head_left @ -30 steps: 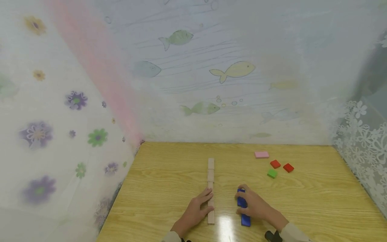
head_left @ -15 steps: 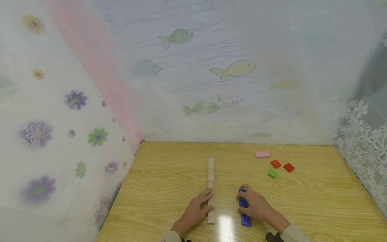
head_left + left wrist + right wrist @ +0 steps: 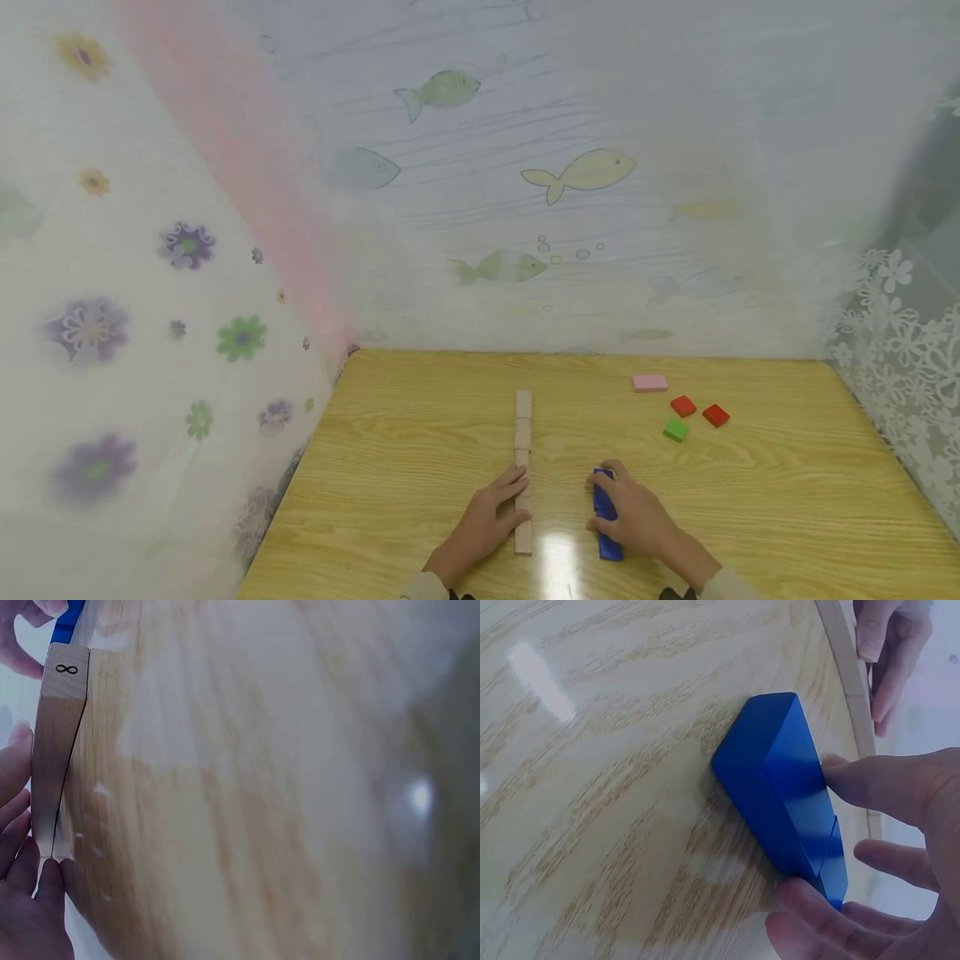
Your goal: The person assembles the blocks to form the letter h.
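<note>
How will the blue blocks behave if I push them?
The blue blocks look stiff, given their crisp edges. Lying flat and low, they should slide, not roll, on the glossy table. They meet end to end, so might skew apart.

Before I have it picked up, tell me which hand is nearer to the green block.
Right. The right hand is at the blue blocks, left of the green block and closer to the person; the left hand is farther left, at the wooden row.
</note>
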A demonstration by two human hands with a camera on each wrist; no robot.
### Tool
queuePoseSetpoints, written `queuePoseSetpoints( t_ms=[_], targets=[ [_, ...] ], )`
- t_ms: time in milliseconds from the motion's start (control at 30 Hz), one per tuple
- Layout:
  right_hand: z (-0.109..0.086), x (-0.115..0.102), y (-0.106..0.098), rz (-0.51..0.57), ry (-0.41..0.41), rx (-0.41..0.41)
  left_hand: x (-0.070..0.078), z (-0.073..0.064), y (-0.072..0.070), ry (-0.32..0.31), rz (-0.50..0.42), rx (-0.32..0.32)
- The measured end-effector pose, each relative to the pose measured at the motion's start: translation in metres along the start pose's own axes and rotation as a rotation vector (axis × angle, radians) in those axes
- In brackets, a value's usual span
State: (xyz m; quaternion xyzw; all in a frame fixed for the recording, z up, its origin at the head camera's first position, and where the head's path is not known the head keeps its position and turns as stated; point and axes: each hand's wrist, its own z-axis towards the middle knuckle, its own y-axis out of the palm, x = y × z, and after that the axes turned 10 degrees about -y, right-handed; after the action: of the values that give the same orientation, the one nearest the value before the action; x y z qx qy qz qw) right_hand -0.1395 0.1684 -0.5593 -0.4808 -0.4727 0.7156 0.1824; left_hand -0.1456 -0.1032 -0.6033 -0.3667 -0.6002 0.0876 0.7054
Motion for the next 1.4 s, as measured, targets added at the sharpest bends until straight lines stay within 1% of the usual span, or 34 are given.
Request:
queuePoseSetpoints(
  t_ms=[133,400,567,767,933,1100,1233,1400],
  targets=[
    [0.0,-0.001,0.001,0.016,0.016,0.008,0.0,0.0,0.0,-0.01,-0.004,-0.003],
    [0.002,-0.002,0.002,0.036,0.029,0.023,0.001,0.0,0.0,-0.004,-0.005,0.002],
    [0.003,-0.001,0.001,0.037,-0.004,0.038,0.0,-0.001,0.0,0.011,-0.002,0.002],
    [0.003,0.002,0.001,-0.008,-0.037,0.053,-0.001,-0.001,0.001,0.02,0.008,0.009],
    [0.004,0.003,-0.001,-0.023,-0.077,0.056,0.0,-0.001,0.0,0.017,0.006,0.008],
    [0.006,0.004,-0.004,-0.037,-0.105,0.036,0.002,-0.001,-0.001,0.003,0.003,0.004],
    [0.01,0.008,-0.007,-0.083,-0.096,0.06,0.004,-0.001,-0.002,0.001,0.0,0.001],
    [0.017,0.015,-0.018,-0.104,-0.055,0.098,0.004,-0.001,-0.002,-0.002,-0.001,-0.003]
  ],
)
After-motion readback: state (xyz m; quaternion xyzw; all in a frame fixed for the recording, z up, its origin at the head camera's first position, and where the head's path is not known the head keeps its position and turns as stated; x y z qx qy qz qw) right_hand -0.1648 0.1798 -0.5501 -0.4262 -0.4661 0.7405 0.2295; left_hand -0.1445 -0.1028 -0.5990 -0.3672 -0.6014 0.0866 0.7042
